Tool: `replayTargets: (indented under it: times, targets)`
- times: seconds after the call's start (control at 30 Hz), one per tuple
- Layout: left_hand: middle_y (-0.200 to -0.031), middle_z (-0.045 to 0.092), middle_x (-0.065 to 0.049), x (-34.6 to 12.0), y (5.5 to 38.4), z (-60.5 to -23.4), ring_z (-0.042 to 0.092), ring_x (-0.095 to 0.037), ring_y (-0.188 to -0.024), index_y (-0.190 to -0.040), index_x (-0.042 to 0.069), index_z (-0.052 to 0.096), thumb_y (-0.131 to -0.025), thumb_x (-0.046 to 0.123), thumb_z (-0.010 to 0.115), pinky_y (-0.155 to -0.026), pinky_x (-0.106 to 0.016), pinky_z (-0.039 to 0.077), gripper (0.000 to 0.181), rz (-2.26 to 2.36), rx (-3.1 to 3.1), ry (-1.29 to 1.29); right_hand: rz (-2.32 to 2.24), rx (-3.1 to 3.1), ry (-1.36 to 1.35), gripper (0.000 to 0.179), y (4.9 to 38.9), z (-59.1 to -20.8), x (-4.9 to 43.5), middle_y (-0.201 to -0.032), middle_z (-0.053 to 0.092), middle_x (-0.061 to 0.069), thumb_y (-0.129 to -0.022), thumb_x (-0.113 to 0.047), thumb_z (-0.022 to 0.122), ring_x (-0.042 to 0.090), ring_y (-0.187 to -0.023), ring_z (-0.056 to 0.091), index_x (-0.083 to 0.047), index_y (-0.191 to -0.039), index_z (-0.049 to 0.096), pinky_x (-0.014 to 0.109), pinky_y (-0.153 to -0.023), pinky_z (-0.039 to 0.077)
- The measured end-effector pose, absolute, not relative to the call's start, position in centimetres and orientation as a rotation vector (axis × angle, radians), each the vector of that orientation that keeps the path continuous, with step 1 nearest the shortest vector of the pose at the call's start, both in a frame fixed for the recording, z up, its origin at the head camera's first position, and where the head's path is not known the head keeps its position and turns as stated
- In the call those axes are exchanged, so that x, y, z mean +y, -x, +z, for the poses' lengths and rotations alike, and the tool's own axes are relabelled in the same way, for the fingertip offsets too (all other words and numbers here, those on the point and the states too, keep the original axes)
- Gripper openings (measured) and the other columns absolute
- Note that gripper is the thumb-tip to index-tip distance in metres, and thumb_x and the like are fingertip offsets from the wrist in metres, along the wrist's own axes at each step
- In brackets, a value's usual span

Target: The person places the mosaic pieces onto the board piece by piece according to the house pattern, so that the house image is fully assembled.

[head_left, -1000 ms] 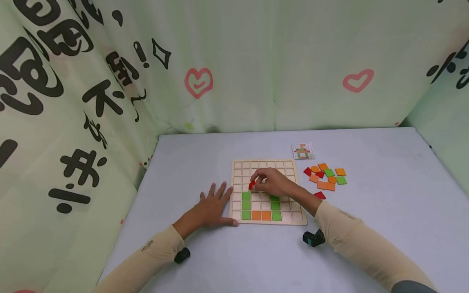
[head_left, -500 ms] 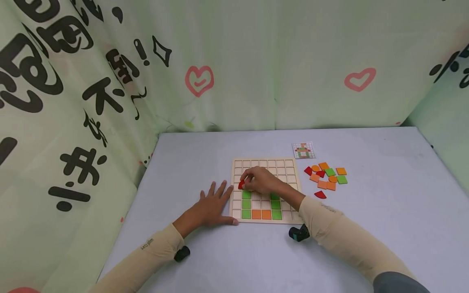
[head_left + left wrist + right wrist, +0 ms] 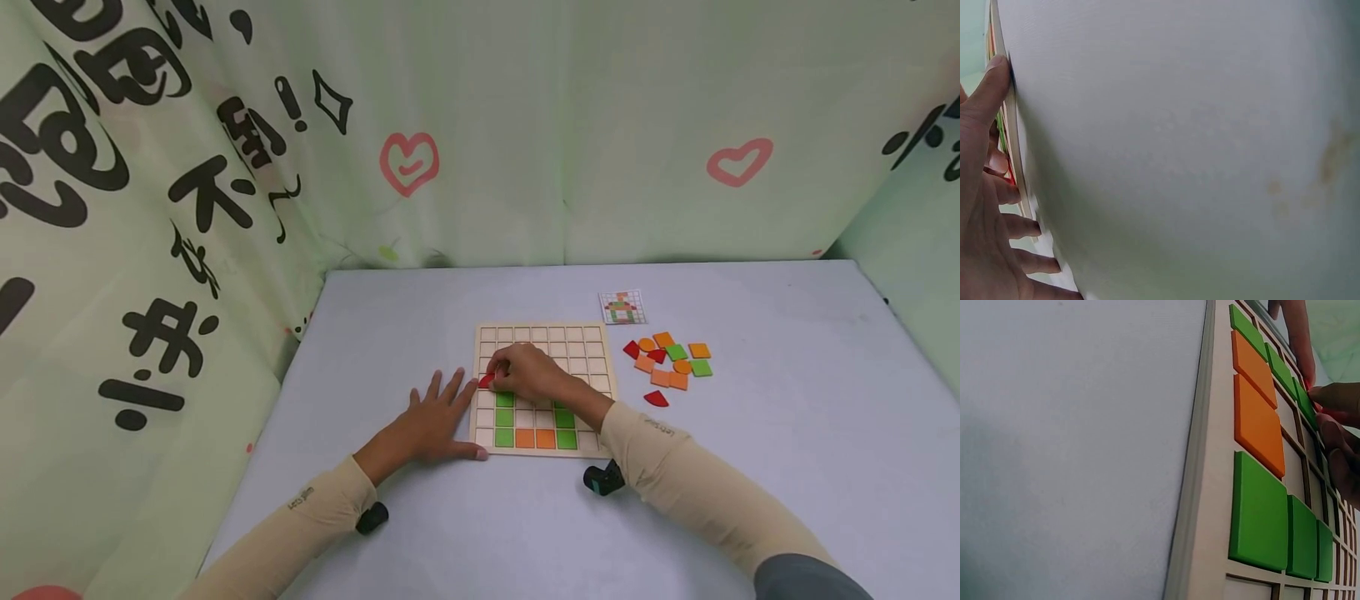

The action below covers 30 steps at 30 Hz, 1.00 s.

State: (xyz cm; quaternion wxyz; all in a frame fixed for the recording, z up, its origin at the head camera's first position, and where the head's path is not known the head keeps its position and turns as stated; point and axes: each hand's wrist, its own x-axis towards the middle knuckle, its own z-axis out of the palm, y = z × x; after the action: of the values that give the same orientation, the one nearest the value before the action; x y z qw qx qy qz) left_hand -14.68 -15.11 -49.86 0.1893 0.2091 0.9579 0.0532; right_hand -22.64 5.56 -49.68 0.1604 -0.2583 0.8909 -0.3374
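A wooden grid board [image 3: 555, 452] lies on the white table. Green tiles [image 3: 504, 418] form two columns in it, with orange tiles [image 3: 535, 438] between them in the nearest row. My right hand [image 3: 531, 372] pinches a red tile [image 3: 485, 382] with curved edges over the leftmost column, just above the left green column. In the right wrist view, fingers [image 3: 1335, 397] mostly cover that red tile. My left hand [image 3: 433, 427] rests with fingers spread at the board's left side; in the left wrist view its thumb [image 3: 996, 84] touches the board's edge [image 3: 1016, 131].
Right of the board lie several loose tiles: red pieces [image 3: 656, 399], orange squares [image 3: 660, 378], orange discs [image 3: 682, 367] and green squares [image 3: 701, 367]. A small pattern card [image 3: 622, 307] lies behind them. Printed curtains [image 3: 480, 208] hang behind the table.
My right hand has moved left across the board, carrying the red tile to the leftmost column and lowering slightly there. My left hand has stayed put.
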Motion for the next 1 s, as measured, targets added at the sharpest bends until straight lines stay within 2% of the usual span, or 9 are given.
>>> replayTargets:
  times: [0.33, 0.6, 0.87, 1.0]
  targets:
    - [-0.169, 0.013, -0.014, -15.1, 14.8, -49.8, 0.014, -0.051, -0.151, -0.163, 0.019, 0.016, -0.077, 0.08, 0.062, -0.107, -0.075, 0.028, 0.114, 0.139, 2.689, -0.579, -0.933, 2.54, 0.718, 0.012, 22.7, -49.4, 5.5, -0.076, 0.065, -0.004, -0.088, -0.014, 0.076, 0.01, -0.071, 0.055, -0.011, -0.1, 0.075, 0.026, -0.068, 0.045]
    - [-0.169, 0.014, -0.013, -15.0, 14.7, -49.8, 0.015, -0.051, -0.151, -0.162, 0.02, 0.017, -0.076, 0.079, 0.064, -0.107, -0.076, 0.028, 0.114, 0.139, 2.691, -0.574, -0.877, 2.554, 0.69, 0.019, 22.7, -48.9, 5.9, -0.081, 0.066, -0.004, -0.09, -0.02, 0.074, 0.011, -0.073, 0.057, -0.013, -0.109, 0.073, 0.027, -0.068, 0.045]
    - [-0.169, 0.014, -0.013, -15.0, 14.7, -49.9, 0.014, -0.05, -0.152, -0.162, 0.02, 0.017, -0.076, 0.08, 0.063, -0.107, -0.075, 0.028, 0.115, 0.136, 2.694, -0.564, -0.923, 2.582, 0.679, 0.026, 22.5, -48.2, 9.0, -0.087, 0.068, -0.001, -0.092, -0.026, 0.074, 0.014, -0.078, 0.058, -0.011, -0.114, 0.071, 0.03, -0.072, 0.045]
    - [-0.169, 0.013, -0.012, -15.0, 14.8, -50.1, 0.013, -0.05, -0.152, -0.163, 0.021, 0.016, -0.076, 0.081, 0.062, -0.108, -0.075, 0.028, 0.115, 0.13, 2.695, -0.559, -0.96, 2.614, 0.64, 0.025, 22.5, -48.2, 11.1, -0.088, 0.068, 0.0, -0.092, -0.024, 0.073, 0.016, -0.078, 0.055, -0.01, -0.113, 0.071, 0.03, -0.07, 0.044]
